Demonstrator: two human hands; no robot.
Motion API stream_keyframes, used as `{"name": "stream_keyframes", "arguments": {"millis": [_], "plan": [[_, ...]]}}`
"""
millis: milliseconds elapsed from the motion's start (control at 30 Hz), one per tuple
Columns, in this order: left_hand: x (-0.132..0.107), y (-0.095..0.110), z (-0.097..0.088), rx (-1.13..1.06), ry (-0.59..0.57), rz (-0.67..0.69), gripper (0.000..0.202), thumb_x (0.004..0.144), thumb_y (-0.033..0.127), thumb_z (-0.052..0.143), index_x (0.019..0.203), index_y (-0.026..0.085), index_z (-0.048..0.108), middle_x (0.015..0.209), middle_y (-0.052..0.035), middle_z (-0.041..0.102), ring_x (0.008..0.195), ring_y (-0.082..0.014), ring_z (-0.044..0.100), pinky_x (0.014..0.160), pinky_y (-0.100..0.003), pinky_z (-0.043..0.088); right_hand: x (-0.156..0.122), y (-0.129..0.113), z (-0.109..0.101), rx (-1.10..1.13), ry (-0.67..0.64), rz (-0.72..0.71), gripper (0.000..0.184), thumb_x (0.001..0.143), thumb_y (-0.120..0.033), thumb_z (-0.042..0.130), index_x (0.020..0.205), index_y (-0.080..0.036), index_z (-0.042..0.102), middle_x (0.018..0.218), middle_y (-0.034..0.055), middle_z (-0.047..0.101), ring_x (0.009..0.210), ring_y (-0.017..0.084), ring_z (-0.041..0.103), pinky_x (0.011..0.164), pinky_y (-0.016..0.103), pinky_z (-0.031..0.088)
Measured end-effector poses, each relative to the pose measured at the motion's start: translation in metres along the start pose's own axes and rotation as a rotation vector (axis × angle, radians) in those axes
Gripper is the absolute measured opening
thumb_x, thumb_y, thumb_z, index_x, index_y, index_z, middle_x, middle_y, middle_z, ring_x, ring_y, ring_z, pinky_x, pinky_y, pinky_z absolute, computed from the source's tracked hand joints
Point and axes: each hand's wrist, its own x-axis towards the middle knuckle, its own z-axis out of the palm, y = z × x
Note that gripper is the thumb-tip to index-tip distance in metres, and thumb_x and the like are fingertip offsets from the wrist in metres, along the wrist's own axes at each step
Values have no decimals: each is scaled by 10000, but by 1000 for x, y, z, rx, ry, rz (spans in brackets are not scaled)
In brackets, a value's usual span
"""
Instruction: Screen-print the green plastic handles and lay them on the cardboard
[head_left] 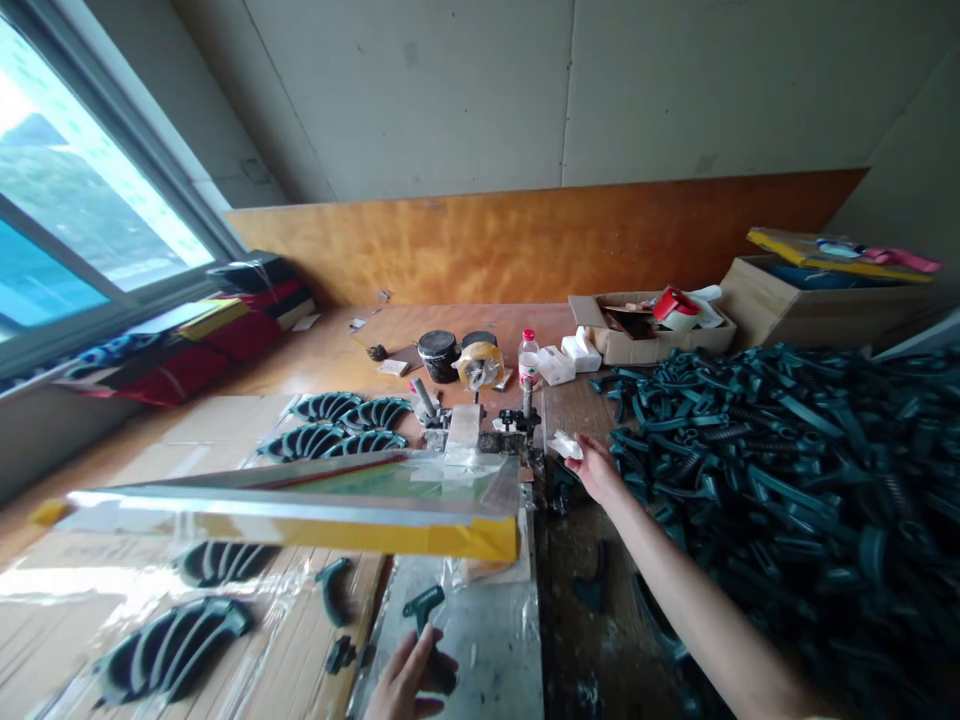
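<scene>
My left hand (409, 675) is at the bottom edge, fingers pinched on a dark green T-shaped plastic handle (424, 607) that rests on the clear-film-covered plate under a raised printing screen frame (300, 505). My right hand (596, 468) reaches forward along the dark table strip, fingers closed on a small crumpled white piece (564, 446), just left of a big heap of dark green plastic parts (787, 470).
Finished green fan-shaped pieces (341, 425) lie on cardboard to the left, with more nearer me (172, 650). Behind the frame's clamp stand a tape roll (480, 365), black pots (439, 355) and a small bottle (529, 358). Open cardboard boxes (645, 335) sit at the back right.
</scene>
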Motion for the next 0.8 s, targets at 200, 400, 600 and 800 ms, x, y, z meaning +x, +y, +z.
{"name": "stream_keyframes", "arguments": {"millis": [200,400,600,800], "plan": [[-16,-4,-1,-43,-89,50,715,601,783,616,944,157,650,727,-100,731,666,-228,670,570,-300,503,-95,-22,20,293,-118,130,302,598,-277,867,676,-221,580,728,-18,641,642,125,589,559,244,512],[-38,6,-13,-61,-195,111,653,693,733,591,993,155,638,770,-80,722,712,-211,661,623,-297,513,-164,-43,61,390,-163,193,329,561,-179,882,770,-238,636,706,-58,602,549,49,481,459,147,382],[-50,10,-25,-73,-278,160,590,755,698,559,1005,167,625,778,-70,720,711,-193,650,648,-295,514,-195,-49,91,310,-230,195,305,621,-201,838,867,-248,664,690,-60,562,460,25,359,373,141,264],[-35,2,-33,-43,-332,160,583,782,695,520,1038,174,571,803,-64,716,719,-188,660,633,-290,512,-207,-39,100,274,-216,237,328,596,-240,857,868,-236,672,672,-52,566,436,23,364,364,147,249]]}}
